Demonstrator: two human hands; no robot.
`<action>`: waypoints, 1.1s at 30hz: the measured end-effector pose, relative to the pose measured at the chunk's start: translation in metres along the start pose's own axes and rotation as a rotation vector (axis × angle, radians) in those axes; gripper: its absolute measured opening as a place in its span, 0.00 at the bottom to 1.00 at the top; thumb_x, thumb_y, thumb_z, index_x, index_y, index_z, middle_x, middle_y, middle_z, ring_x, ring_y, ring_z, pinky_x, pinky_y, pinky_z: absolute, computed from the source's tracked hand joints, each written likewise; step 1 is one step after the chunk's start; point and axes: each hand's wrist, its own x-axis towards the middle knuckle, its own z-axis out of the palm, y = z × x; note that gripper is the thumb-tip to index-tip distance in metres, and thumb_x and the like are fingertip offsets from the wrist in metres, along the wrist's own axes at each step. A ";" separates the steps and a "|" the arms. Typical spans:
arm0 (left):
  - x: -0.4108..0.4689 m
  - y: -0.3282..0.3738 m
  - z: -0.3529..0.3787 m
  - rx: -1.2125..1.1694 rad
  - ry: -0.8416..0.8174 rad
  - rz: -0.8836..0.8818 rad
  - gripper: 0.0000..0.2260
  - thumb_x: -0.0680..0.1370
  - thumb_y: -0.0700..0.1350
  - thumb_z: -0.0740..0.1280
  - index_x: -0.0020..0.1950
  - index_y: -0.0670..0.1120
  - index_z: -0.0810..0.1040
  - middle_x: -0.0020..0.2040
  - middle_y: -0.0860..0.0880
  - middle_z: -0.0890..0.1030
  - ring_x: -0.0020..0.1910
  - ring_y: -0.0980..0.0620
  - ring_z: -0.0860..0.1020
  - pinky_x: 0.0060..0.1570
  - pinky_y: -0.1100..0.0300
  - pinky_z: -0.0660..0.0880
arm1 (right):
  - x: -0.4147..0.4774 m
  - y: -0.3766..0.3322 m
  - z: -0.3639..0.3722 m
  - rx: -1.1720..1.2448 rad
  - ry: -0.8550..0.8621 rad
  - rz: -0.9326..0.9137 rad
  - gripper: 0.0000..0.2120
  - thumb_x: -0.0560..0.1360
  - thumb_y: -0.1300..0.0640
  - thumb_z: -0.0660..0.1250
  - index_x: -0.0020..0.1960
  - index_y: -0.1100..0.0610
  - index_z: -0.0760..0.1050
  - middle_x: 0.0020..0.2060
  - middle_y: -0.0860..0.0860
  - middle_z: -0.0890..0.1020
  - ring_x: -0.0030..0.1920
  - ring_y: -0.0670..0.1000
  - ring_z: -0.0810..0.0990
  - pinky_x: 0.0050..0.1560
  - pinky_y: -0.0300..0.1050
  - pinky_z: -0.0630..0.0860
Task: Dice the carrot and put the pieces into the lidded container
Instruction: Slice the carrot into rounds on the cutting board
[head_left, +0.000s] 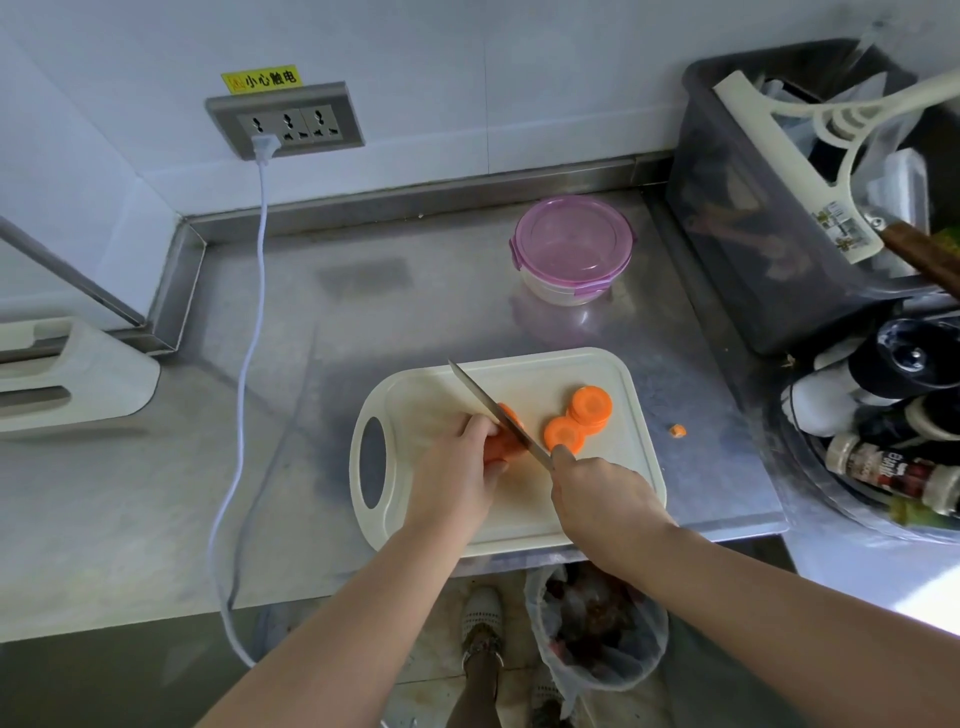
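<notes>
Head view: counter (311, 322); board (421, 395) on it; left hand (457, 467) curled round carrot (505, 442) on board; knife (483, 397) blade across carrot; slices (579, 418) right of blade; right hand (602, 499) wrapped round knife handle; container (571, 249), lid on, behind board.

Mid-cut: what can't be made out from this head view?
Head view only:
Carrot: remaining length hidden under the left hand.
Knife handle: enclosed by the right hand.
Lidded container: contents unclear through the tinted lid.
Stacked slices: count too blurred.
</notes>
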 end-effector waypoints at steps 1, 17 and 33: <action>0.000 0.000 0.000 -0.012 0.000 0.000 0.10 0.74 0.40 0.70 0.54 0.46 0.75 0.55 0.50 0.80 0.53 0.48 0.80 0.52 0.51 0.75 | 0.000 0.000 0.001 0.004 0.000 0.004 0.14 0.78 0.65 0.54 0.64 0.59 0.62 0.31 0.49 0.64 0.35 0.54 0.70 0.34 0.46 0.65; -0.007 0.006 -0.001 0.017 0.009 0.024 0.10 0.75 0.40 0.69 0.55 0.47 0.74 0.54 0.50 0.80 0.53 0.49 0.79 0.52 0.54 0.73 | 0.006 -0.006 0.011 0.063 -0.016 0.071 0.14 0.78 0.64 0.55 0.64 0.59 0.64 0.53 0.56 0.79 0.52 0.58 0.80 0.40 0.46 0.66; -0.008 0.009 0.001 -0.034 -0.004 -0.065 0.14 0.75 0.45 0.70 0.60 0.48 0.76 0.58 0.51 0.79 0.56 0.52 0.77 0.56 0.63 0.71 | -0.026 0.017 -0.003 0.352 0.166 0.052 0.06 0.83 0.54 0.50 0.48 0.54 0.62 0.31 0.49 0.71 0.27 0.48 0.68 0.25 0.43 0.59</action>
